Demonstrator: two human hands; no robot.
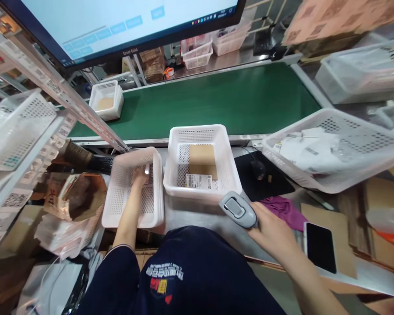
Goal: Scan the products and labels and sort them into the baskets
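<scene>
My right hand (271, 223) is closed round the handle of a grey barcode scanner (238, 211), whose head points left over the front edge of the middle basket. That white plastic basket (202, 191) holds a flat brown cardboard piece (202, 156) and a white printed label (198, 181). My left hand (138, 177) reaches down inside the left white basket (113, 205), its fingers curled beside a small white strip-like item (147, 168). Those fingers are small and partly hidden, so what they grip is unclear.
Behind the baskets runs a green conveyor belt (210, 100), with a monitor (134, 30) hanging above it. A basket of white parcels (308, 148) stands at right. Near my right arm lie a mouse (258, 168), purple cloth (284, 212) and a phone (320, 247).
</scene>
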